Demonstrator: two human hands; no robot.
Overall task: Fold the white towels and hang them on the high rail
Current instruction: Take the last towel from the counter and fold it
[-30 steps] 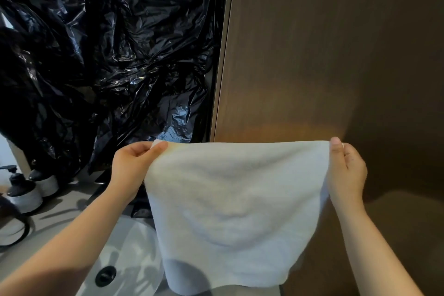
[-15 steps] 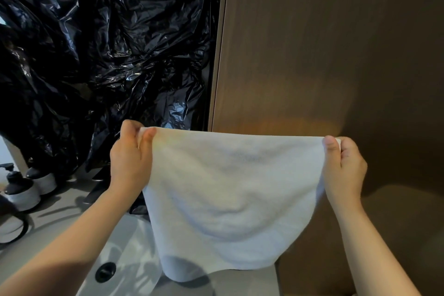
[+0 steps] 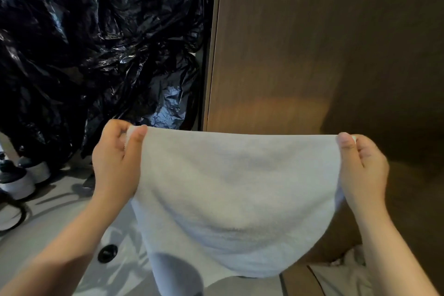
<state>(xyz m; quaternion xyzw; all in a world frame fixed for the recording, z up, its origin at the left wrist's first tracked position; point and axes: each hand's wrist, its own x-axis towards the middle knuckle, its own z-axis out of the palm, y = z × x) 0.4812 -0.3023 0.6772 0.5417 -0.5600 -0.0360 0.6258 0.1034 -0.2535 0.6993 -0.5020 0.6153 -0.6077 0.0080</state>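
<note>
Two hands hold a white towel up in the air in the head camera's view, which looks forward and down. The left hand pinches the towel's upper left corner, with the thumb on the near face and the other fingers curled behind the cloth. The right hand pinches the upper right corner in the same way, thumb in front and fingers folded behind.

Between the two hands the top edge is pulled taut and runs almost level, slightly higher at the left. Below that edge the towel hangs spread out. Its sides draw inward, its lower edge rounds into a curve, and soft creases bow across the middle. Whether its lowest part touches anything beneath cannot be told.

Behind the towel's middle and right stands a brown wooden panel. To the left of the panel hangs crumpled black plastic sheeting, glossy where it catches the light.

Under the left forearm lies a pale surface with a white basin set into it. A dark round fitting sits in the basin, just left of the towel's hanging lower part. At the far left edge two dispensers with dark tops and pale bodies stand side by side on the surface, and a loop of dark cord lies in front of them.

In the lower right corner a crumpled pale cloth shows beside the right forearm, partly hidden by it.
</note>
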